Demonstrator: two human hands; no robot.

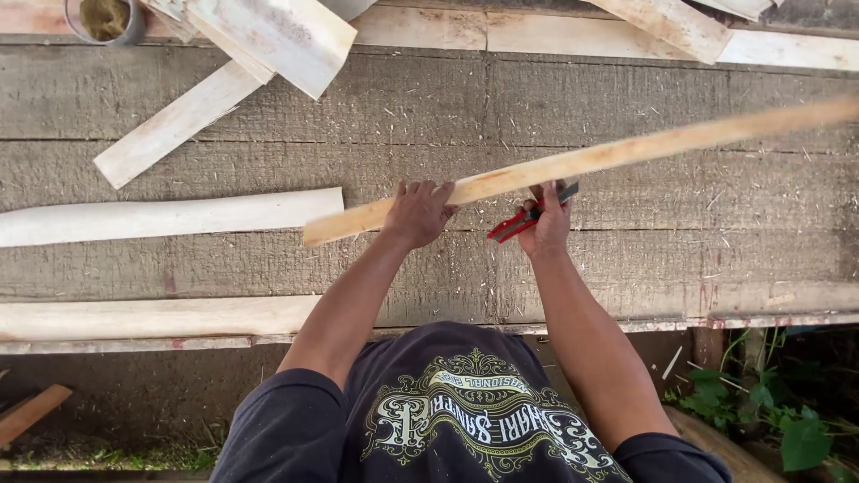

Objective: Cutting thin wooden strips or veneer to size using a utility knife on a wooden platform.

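No packages, labels, signs or screens anywhere in this shot. The nearest thing to one is the printed emblem [474,420] on the person's dark shirt, low in the middle of the frame: an ornate design in cream and gold, with curling scrollwork and banner shapes, seen upside down from the head camera. At the top left corner stands a round grey container [106,20], cut by the frame edge, plain-sided, with brownish stuff inside and no label showing on it.
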